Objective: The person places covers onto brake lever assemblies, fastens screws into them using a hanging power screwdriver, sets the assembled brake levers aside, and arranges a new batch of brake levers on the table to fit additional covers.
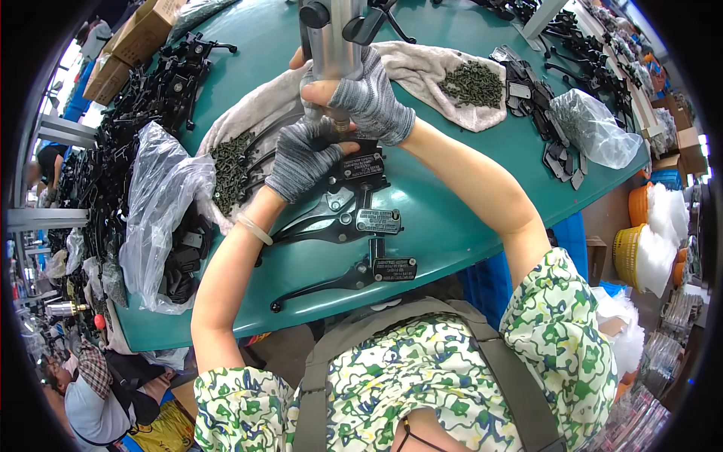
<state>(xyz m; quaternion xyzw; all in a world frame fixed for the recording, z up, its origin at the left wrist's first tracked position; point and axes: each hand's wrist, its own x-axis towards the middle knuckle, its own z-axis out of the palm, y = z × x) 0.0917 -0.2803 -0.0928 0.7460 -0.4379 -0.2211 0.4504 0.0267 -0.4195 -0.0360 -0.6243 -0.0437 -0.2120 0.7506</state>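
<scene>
My right hand (370,99), in a grey fingerless glove, is wrapped round the metal barrel of an upright power screwdriver (335,49). Just below, my left hand (305,157), gloved alike, is closed with its fingers curled by the driver's tip; what they hold is hidden. Beneath the hands lies a black brake lever assembly with a reservoir cap (363,166), partly covered. Nearer my body are a second brake lever assembly (379,221) and a third (395,269), their levers pointing left.
Dark screws (230,169) lie on a white cloth at left, more screws (473,84) on cloth at right. Plastic bags (162,218) and piled black lever parts (154,98) flank the green table (444,218). A person (98,399) sits at lower left.
</scene>
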